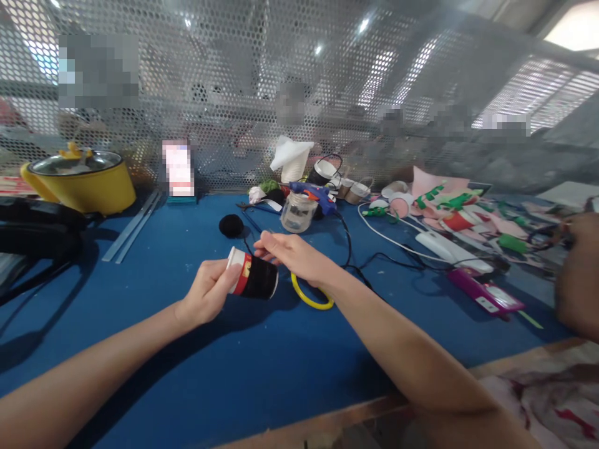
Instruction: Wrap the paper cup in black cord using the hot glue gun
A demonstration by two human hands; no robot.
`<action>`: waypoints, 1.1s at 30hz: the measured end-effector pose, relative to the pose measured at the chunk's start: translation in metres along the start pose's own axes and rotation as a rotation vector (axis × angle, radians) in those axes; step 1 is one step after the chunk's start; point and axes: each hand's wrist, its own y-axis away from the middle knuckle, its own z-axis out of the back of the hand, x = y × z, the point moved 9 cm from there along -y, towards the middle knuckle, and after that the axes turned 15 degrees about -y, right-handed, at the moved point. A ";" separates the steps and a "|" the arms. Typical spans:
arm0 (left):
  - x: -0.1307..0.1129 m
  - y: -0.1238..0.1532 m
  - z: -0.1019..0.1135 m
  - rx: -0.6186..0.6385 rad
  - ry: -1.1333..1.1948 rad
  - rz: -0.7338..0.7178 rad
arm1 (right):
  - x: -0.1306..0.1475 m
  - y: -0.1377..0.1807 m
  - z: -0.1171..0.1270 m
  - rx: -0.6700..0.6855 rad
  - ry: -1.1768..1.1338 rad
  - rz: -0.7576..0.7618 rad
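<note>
My left hand (pixel 209 290) is closed around the white rim end of a paper cup (pixel 238 262), which lies tilted on its side in the air above the table. Black yarn (pixel 259 278) covers much of the cup, beside a red band (pixel 243 274) with a small gold-coloured figure. Just above the cup, my right hand (pixel 294 252) has its fingers pinched together at a black strand. That strand runs toward a black yarn ball (pixel 231 226) on the blue table; its end at the fingertips is partly hidden. A yellow ring (pixel 312 304) lies under my right wrist.
A blue glue gun (pixel 314 192) rests on a clear jar (pixel 298 213), its cable trailing right. At left stand a yellow pot (pixel 84 184) and a phone (pixel 178 168). A purple device (pixel 484 293), a white power strip (pixel 452 251) and another person's arm (pixel 578 274) are at right.
</note>
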 end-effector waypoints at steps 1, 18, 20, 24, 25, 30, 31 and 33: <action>0.002 0.000 0.001 -0.005 -0.007 0.025 | 0.001 0.004 -0.003 0.047 0.010 -0.027; 0.049 0.012 -0.040 0.202 0.582 0.683 | 0.009 0.038 -0.017 -0.075 0.381 0.285; 0.049 0.012 -0.041 0.192 0.599 0.716 | 0.010 0.039 -0.021 -0.063 0.413 0.283; 0.052 0.014 -0.037 0.169 0.557 0.763 | 0.011 0.041 -0.027 -0.050 0.455 0.354; 0.053 0.014 -0.037 0.167 0.545 0.771 | 0.012 0.041 -0.029 -0.049 0.480 0.388; 0.055 0.014 -0.034 0.157 0.463 0.795 | 0.010 0.043 -0.034 -0.043 0.539 0.435; 0.055 0.014 -0.034 0.157 0.443 0.794 | 0.009 0.043 -0.032 -0.037 0.512 0.416; 0.054 0.014 -0.035 0.175 0.415 0.776 | 0.008 0.039 -0.026 -0.028 0.414 0.359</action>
